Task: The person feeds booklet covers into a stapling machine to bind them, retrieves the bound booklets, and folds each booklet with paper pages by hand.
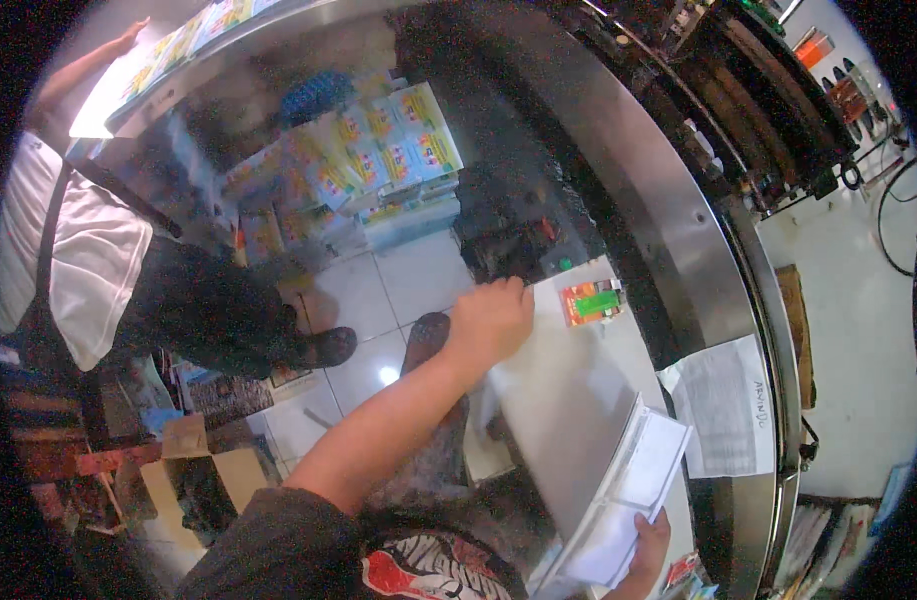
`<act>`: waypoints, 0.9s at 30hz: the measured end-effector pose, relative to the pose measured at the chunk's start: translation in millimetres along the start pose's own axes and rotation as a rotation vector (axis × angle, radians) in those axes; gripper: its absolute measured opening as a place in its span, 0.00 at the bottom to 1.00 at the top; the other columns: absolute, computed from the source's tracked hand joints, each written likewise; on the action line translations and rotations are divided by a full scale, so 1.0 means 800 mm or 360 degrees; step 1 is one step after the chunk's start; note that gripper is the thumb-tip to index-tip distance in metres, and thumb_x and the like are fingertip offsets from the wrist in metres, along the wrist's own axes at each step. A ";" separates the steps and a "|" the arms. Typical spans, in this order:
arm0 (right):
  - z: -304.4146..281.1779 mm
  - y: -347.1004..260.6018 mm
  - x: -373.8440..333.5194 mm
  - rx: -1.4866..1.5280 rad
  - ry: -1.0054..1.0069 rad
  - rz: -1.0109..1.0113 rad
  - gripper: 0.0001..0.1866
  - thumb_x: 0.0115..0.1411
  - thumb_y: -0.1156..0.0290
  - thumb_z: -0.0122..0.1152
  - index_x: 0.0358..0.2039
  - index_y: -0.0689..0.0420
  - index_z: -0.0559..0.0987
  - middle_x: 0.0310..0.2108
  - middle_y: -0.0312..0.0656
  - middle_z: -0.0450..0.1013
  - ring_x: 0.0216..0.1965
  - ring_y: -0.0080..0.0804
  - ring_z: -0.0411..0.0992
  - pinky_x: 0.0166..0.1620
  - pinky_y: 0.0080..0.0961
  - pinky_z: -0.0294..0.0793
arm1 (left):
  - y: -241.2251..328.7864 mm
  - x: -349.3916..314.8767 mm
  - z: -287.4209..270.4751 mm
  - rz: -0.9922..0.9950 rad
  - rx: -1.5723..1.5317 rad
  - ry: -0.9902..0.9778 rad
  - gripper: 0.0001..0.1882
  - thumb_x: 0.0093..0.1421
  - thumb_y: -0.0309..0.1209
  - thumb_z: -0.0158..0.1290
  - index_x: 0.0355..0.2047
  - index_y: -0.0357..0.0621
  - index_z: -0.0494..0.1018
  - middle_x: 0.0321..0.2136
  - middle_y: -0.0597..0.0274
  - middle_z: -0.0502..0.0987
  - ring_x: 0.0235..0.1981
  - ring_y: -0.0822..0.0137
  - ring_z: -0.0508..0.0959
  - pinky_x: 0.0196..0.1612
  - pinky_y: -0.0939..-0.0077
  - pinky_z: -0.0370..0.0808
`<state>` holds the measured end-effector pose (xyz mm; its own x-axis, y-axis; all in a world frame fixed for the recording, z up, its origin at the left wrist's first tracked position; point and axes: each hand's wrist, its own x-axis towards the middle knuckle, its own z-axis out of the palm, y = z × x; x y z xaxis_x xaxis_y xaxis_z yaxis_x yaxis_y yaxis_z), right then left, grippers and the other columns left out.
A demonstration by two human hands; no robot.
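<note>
My left hand (490,322) is on the far left edge of a white tabletop (568,370), its fingers bent together over that edge. Low on the right, my right hand (650,550) holds the near end of a stack of white paper (633,490), with the thumb side lying over the top sheets. The fingers beneath are hidden. Beyond my left hand, at the table's far end, a green lighter (598,303) lies on a red and orange packet (578,304).
A co-worker (88,250) stands at left, one hand (128,38) by printed sheets (193,40). Stacked printed sheets (378,150) stand on the tiled floor. An open cardboard box (188,470) is lower left. A metal machine frame (678,200) runs along the right, with a written sheet (723,410) against it.
</note>
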<state>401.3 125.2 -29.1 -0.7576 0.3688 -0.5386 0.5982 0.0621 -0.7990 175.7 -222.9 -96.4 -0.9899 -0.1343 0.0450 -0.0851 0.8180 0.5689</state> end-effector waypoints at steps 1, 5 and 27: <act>-0.009 0.010 0.004 0.0009 0.0004 -0.0007 0.26 0.52 0.83 0.51 0.55 0.67 0.67 0.47 0.46 0.72 0.44 0.35 0.72 0.51 0.29 0.70 | 0.003 0.005 0.000 -0.0032 -0.0079 -0.0096 0.22 0.63 0.47 0.41 0.36 0.40 0.74 0.33 0.46 0.78 0.36 0.46 0.78 0.41 0.51 0.74; -0.013 0.006 0.006 -0.0376 0.0145 0.0020 0.31 0.54 0.72 0.57 0.58 0.67 0.64 0.52 0.53 0.67 0.53 0.42 0.66 0.57 0.32 0.62 | -0.041 0.097 0.015 -0.0146 -0.0442 -0.0590 0.30 0.61 0.55 0.44 0.46 0.37 0.72 0.43 0.38 0.75 0.45 0.42 0.76 0.49 0.55 0.72; -0.009 -0.033 0.008 -0.0106 0.0013 0.0299 0.27 0.55 0.73 0.57 0.55 0.68 0.66 0.49 0.47 0.70 0.49 0.36 0.67 0.54 0.30 0.63 | -0.021 0.426 0.234 -0.0829 -0.2224 -0.0205 0.21 0.67 0.43 0.42 0.43 0.33 0.68 0.25 0.53 0.73 0.21 0.64 0.75 0.23 0.71 0.76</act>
<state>382.2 132.4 -9.7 -0.6290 0.3870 -0.6742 0.7451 0.0527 -0.6649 -181.3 -177.8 -244.4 -0.8927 -0.1253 -0.4329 -0.3216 -0.4957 0.8067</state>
